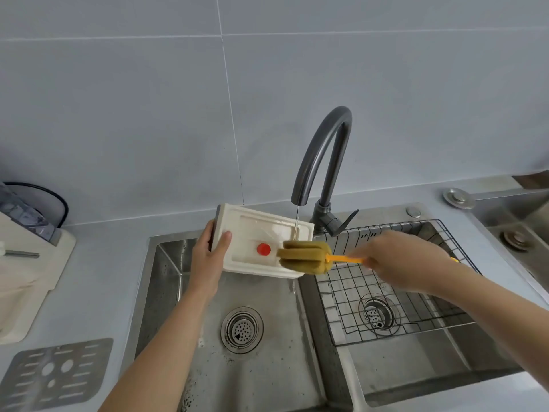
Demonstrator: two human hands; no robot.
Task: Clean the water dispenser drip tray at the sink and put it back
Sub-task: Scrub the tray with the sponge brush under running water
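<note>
The white drip tray [261, 242] was tipped up over the left bowl of the sink [166, 263], under a thin stream from the tap [323, 156]. It could slip and bang down, because it was wet and only the left hand [208, 257] held it, fingers curled round its left end. The right hand [398, 260] was wrapped tight round the orange handle of the sponge brush [306, 257], which touched the tray's right end.

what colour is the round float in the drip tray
Red; the float shows clearly in the head view.

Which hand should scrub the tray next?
Probably the right hand: it grips the sponge brush, whose head lies on the drip tray, while the left hand holds the tray's end.
</note>
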